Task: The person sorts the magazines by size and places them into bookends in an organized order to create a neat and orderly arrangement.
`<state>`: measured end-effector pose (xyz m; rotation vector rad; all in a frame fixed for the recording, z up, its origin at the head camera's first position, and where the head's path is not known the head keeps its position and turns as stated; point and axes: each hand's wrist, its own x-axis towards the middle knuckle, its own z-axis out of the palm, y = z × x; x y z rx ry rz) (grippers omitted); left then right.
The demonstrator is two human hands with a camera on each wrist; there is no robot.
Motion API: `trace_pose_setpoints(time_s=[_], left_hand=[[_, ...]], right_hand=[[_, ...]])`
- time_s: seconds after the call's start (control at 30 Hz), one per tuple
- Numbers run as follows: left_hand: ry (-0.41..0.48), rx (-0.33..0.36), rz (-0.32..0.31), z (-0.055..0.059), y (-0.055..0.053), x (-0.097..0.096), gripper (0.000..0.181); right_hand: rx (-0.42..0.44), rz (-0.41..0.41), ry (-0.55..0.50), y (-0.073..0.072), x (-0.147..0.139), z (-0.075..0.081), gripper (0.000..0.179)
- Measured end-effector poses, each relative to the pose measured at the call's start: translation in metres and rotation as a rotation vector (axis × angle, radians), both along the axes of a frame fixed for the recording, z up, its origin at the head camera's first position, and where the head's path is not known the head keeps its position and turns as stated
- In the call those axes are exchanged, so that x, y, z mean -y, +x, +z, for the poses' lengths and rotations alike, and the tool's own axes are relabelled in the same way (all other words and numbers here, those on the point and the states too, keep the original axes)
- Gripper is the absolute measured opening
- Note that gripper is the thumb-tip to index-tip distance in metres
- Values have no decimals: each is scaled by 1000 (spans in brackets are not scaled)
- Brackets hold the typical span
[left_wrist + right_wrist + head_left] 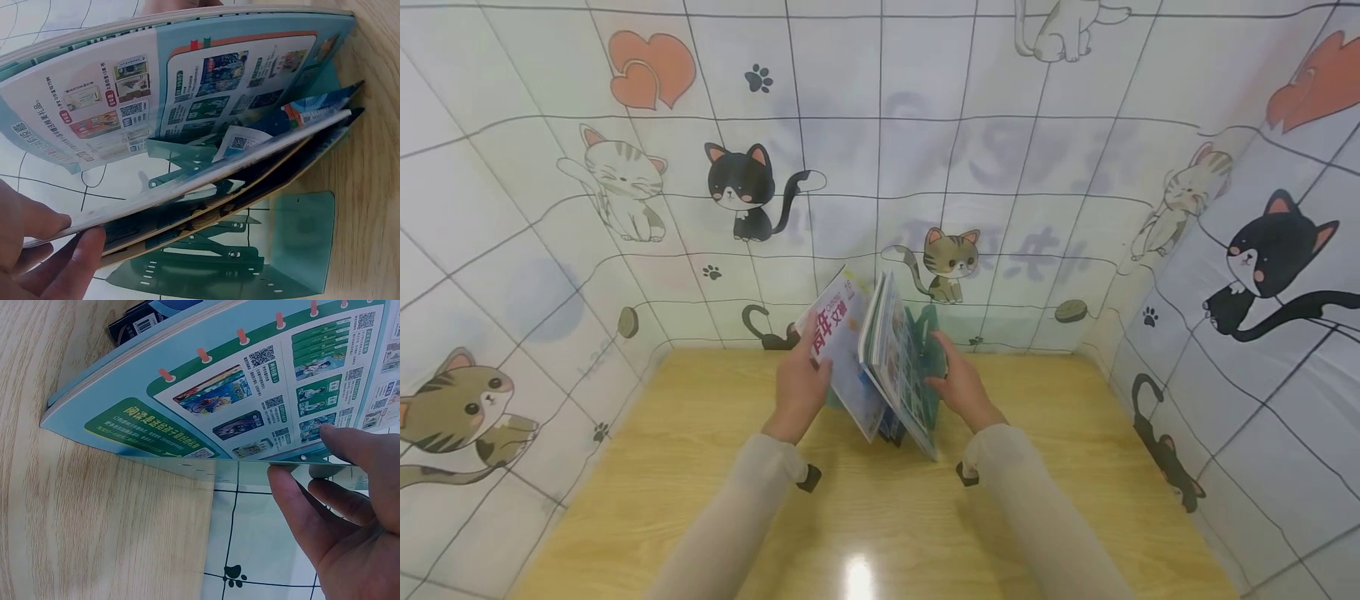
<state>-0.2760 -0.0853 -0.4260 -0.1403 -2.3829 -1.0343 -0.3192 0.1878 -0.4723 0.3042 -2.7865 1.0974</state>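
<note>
In the head view, my left hand (800,390) pinches the outer edge of a magazine (848,350) with a pale cover and red lettering, which leans to the left. Darker, thinner books lie against it in the left wrist view. A second group of magazines (895,362) tilts the other way, leaving a V-shaped gap between the two. Green bookends (303,244) with slotted, hinged struts stand around them. My right hand (964,390) pinches the green panel at the right side, thumb beside the light-blue magazine back (187,406) and fingers on the panel's outer face.
A wood-grain tabletop (865,500) lies under everything. White grid-patterned cloth (850,158) with cartoon cats hangs behind and at both sides, close to the books at the back. A dark blue book corner (147,325) with a barcode shows between the magazines.
</note>
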Motion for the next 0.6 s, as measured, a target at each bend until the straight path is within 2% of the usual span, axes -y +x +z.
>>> trace_pose_setpoints(time_s=[0.1, 0.23, 0.37, 0.47, 0.6], left_hand=[[-16, 6, 6, -3, -3, -1, 80], [-14, 21, 2, 0, -4, -1, 80], [12, 35, 5, -1, -4, 1, 84], [96, 47, 15, -6, -4, 2, 97], [296, 27, 6, -14, -3, 2, 106]], right_hand=[[7, -2, -2, 0, 1, 0, 90], [20, -5, -2, 0, 1, 2, 90], [23, -7, 6, 0, 2, 4, 90], [18, -7, 10, 1, 3, 3, 89], [11, 2, 4, 2, 3, 3, 89]])
